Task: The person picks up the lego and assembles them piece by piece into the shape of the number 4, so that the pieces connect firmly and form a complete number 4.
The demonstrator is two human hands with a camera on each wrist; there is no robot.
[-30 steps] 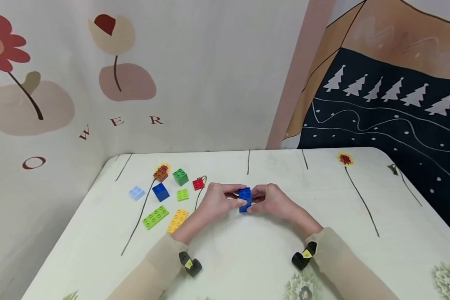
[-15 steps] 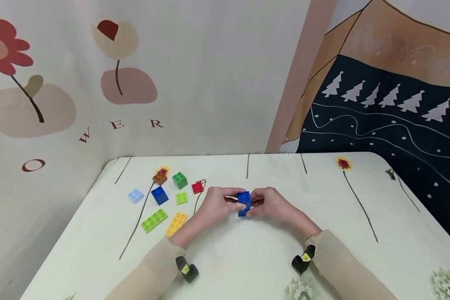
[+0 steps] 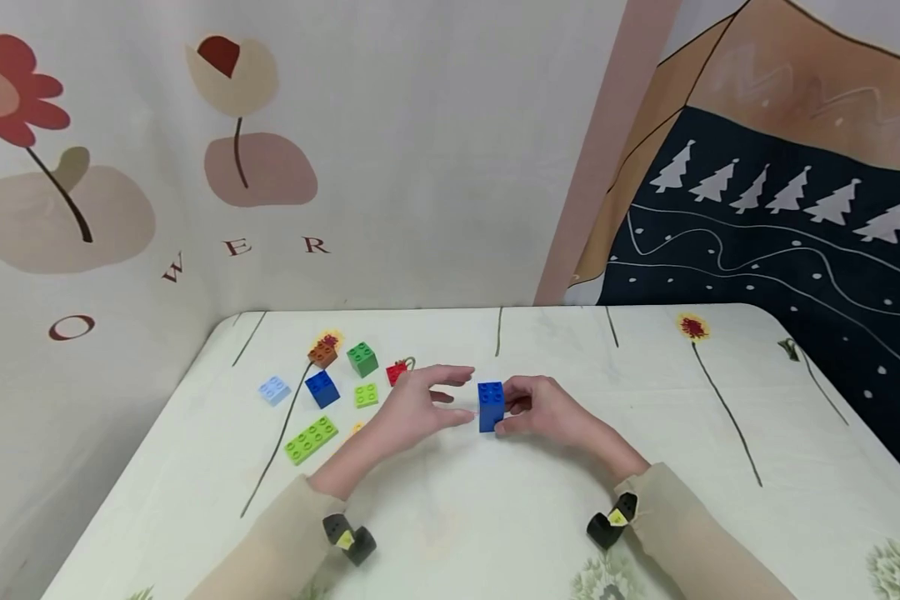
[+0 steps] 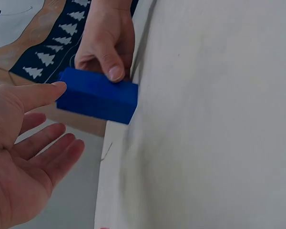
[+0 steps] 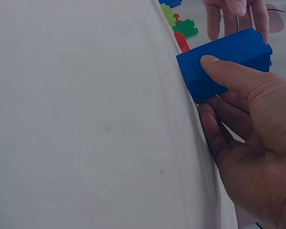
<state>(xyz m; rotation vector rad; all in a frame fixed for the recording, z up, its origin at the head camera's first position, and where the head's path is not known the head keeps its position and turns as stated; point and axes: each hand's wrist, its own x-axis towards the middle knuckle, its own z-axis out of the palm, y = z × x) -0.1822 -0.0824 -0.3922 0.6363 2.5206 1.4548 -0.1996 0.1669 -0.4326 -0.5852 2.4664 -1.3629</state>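
Observation:
An upright stack of two blue toy bricks (image 3: 491, 408) stands near the middle of the table; a thin seam between the bricks shows in the right wrist view. My right hand (image 3: 546, 408) pinches the stack from its right side, the thumb (image 5: 229, 71) lying along one face and the other fingers behind. To the left, my left hand (image 3: 418, 406) is spread, with thumb and fingers apart and nothing between them. In the left wrist view, a fingertip of the left hand (image 4: 24, 157) overlaps the studded end of the stack.
Loose bricks lie left of the hands: brown (image 3: 322, 354), green (image 3: 362, 359), blue (image 3: 322, 389), light blue (image 3: 273, 390), small lime (image 3: 366, 395), long lime (image 3: 311, 440). The left hand partly covers a red brick (image 3: 396, 372); the left arm mostly hides a yellow one (image 3: 356, 428).
My left hand has let go of the blue stack and drawn back left, its fingers spreading; the forearm now covers most of the yellow brick. The right hand keeps its grip in place.

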